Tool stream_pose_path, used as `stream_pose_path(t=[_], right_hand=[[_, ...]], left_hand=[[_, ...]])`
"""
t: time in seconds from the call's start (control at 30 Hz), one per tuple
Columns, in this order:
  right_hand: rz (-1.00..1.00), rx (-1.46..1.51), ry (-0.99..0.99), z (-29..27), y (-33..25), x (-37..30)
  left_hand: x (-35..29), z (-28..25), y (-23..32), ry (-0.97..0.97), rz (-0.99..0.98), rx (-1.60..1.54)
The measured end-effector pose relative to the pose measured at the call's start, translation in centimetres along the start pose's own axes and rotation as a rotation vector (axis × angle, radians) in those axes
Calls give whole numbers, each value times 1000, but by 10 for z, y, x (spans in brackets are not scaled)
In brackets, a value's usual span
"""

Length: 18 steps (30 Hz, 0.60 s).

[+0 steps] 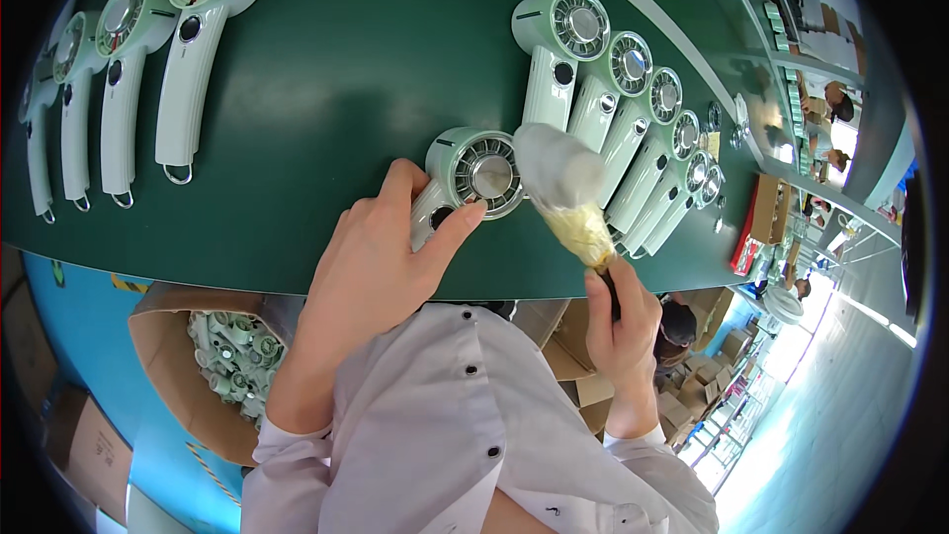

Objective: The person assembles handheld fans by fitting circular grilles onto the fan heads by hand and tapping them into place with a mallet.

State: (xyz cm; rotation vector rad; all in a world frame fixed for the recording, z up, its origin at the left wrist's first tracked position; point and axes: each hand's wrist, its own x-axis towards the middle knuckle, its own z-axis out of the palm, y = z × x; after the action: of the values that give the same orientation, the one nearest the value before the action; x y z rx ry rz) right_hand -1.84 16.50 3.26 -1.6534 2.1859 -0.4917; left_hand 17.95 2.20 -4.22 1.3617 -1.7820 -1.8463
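A pale green handheld fan (491, 176) lies on the green table near its front edge, its round silver-centred head facing up. My left hand (381, 247) is closed around its handle, the thumb resting by the head's rim. In my right hand (623, 321) is a mallet (568, 183), gripped by its dark handle. Its pale, rounded head is blurred, and yellowish wrapping covers the neck. The mallet head is just right of the fan's head; I cannot tell whether they touch. Part of the fan's handle is hidden under my left hand.
Several similar fans (623, 143) stand in a slanting row to the right, close to the mallet. More fans (193, 79) lie at the far left. Below the table edge, a cardboard box (163, 356) holds many pale green parts. Other people work in the right background.
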Motion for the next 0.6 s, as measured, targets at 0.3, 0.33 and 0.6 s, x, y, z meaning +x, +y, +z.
stream_pose_path(t=[0.3, 0.33, 0.6], right_hand=[[64, 198, 157, 13, 16, -20], [130, 262, 220, 17, 19, -24], [597, 773, 601, 1, 45, -46]], left_hand=[[-7, -4, 7, -90, -143, -234], [-8, -4, 7, -85, -126, -205], [-8, 18, 35, -215, 62, -652]])
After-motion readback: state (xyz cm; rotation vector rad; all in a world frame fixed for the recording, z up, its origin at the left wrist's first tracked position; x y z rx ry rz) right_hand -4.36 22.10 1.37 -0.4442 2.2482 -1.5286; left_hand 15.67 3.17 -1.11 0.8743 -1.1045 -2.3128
